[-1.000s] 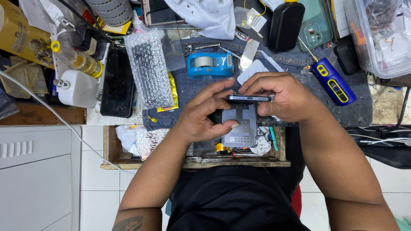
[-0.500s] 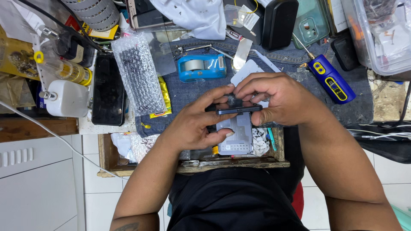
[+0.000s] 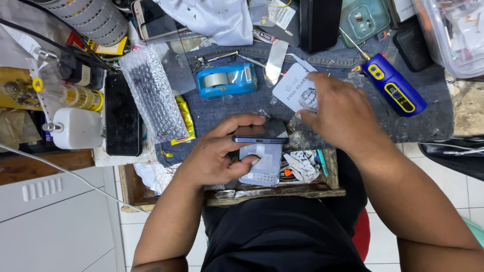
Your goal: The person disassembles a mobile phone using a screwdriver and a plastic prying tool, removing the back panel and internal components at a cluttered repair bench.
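Dark glass and a thin metal frame are what we are gripping: the smartphone (image 3: 261, 132) is sitting edge-on in our left hand (image 3: 217, 156), fingers curling over its far edge and the thumb pressing from the near side, just above the open wooden drawer (image 3: 272, 189) at the bench's near edge. We are judging it light, rigid and slick on both faces, with a screen that would crack if dropped or twisted, so the safest hold is along the long side edges, as we are doing now, and not on the glass. Our right hand (image 3: 338, 113) is lying half open, palm down, with fingertips resting on a white printed card packet (image 3: 295, 90) and on crinkled clear wrapping (image 3: 302, 137) just right of the phone; it is grasping nothing firmly. Beneath the phone we are seeing a pale ridged plastic holder (image 3: 261, 165) in the drawer, beside a crumpled white wipe (image 3: 302, 166). Farther out on the denim cloth (image 3: 227, 108) are lying a blue tape dispenser (image 3: 226, 80) and a blue and yellow handled tool (image 3: 393, 90) at far right. Left of the cloth are a bubble-wrap sleeve (image 3: 154, 98), a black phone lying flat (image 3: 121, 121) and a white pump bottle (image 3: 75, 128).
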